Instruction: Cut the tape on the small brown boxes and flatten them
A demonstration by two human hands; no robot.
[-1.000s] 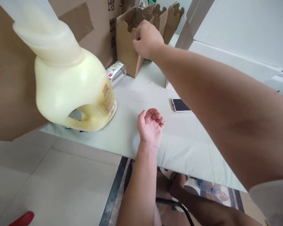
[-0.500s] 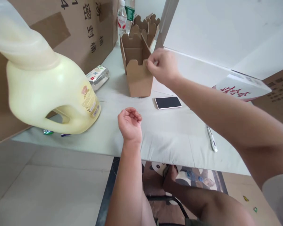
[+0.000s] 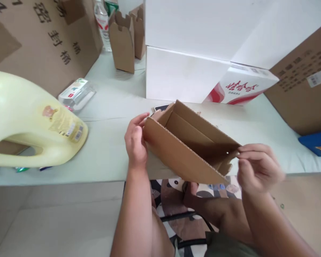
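An open-topped brown cardboard box (image 3: 176, 153) is held tilted above the front edge of the table, its hollow inside facing up. My left hand (image 3: 136, 142) grips its left end, with some fingers hidden behind the cardboard. At the opposite end, my right hand (image 3: 260, 170) pinches the corner beside a notched flap between thumb and fingers. Behind the box, a phone (image 3: 161, 107) is mostly covered from sight. Two similar cardboard boxes stand upright at the back, the nearer box (image 3: 122, 46) in front of the farther box (image 3: 139, 32).
A large pale-yellow jug (image 3: 29, 103) stands at the left, near a clear plastic pack (image 3: 77, 94). Water bottles (image 3: 103, 26) are at the back. White cartons (image 3: 182, 73) and a red-lettered box (image 3: 242, 85) line the rear. A blue packet (image 3: 317, 142) lies at the right.
The nearest cardboard box has been taken from the back of the table and brought toward me, now tilted between both hands. My left hand has closed on it. The view has shifted right.
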